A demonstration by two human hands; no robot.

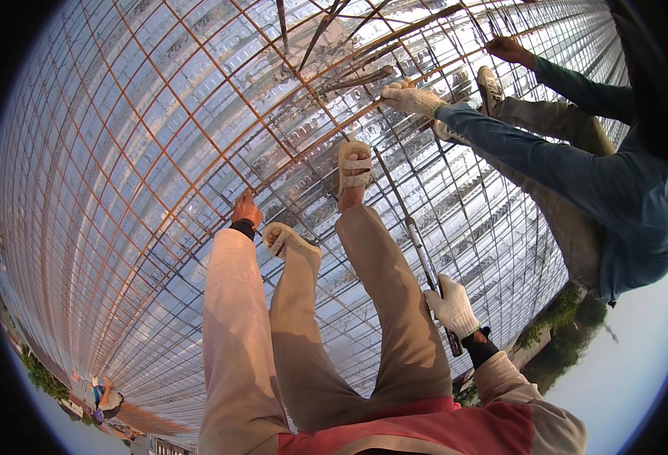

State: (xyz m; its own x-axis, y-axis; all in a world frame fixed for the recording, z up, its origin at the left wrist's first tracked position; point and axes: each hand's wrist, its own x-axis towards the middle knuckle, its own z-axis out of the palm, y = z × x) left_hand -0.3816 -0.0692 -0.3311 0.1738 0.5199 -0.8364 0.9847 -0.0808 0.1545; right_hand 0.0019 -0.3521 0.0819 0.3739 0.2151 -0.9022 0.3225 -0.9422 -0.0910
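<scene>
My left hand (248,209), bare with a dark wristband, reaches down to the mesh. Its fingers are closed round a rusty reinforcing bar (297,159). In my white-gloved right hand (454,306) is a long thin metal rod tool (419,246), grey along its shaft and dark at the near end. The rod slants away past my right leg, its thin far end over the mesh. At the right, a co-worker's gloved hand (411,98) grips the same line of rusty bar, and that person's bare hand (508,49) touches bars farther back.
Crossed reinforcing bars (144,136) form a wide grid over shiny ribbed metal decking (190,299). My sandalled feet (354,167) stand in the grid. Loose dark bars (320,38) lie at the top. Another person (108,398) is far off at lower left; trees (565,341) show beyond the edge.
</scene>
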